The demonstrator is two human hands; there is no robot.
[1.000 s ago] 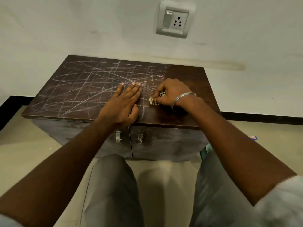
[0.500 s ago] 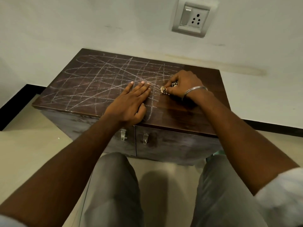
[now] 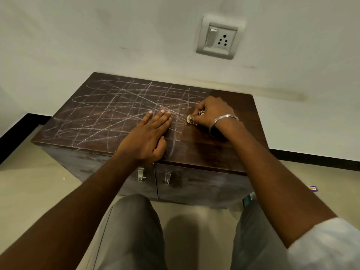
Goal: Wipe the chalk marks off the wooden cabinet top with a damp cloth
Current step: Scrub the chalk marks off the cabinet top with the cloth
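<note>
The wooden cabinet top [image 3: 224, 152] sits low against the wall, and the wall socket [image 3: 219, 37] above it is the thing to steer by. Chalk marks [image 3: 120, 112], thin pale lines crossing each other, cover the part of the top that lies below and to the left of the socket. The strip straight below the socket and to its right is bare dark wood.

The right hand [image 3: 211, 112] rests on the top just about below the socket, right at the edge where the scribbles stop. Its grip is curled tight around a small wadded cloth [image 3: 190, 119], a pale speckled lump that pokes out past the fingertips and presses on the wood. A metal bangle [image 3: 222, 120] circles that wrist.

The left hand [image 3: 150, 137] lies flat on the top, further left of the socket than the right one, near the front edge. Its fingers are stretched out straight and close together, palm down on the chalk lines, with nothing in its grip. The two hands are near each other but not touching.

Two small metal handles [image 3: 153, 175] show on the cabinet doors below the front edge.
</note>
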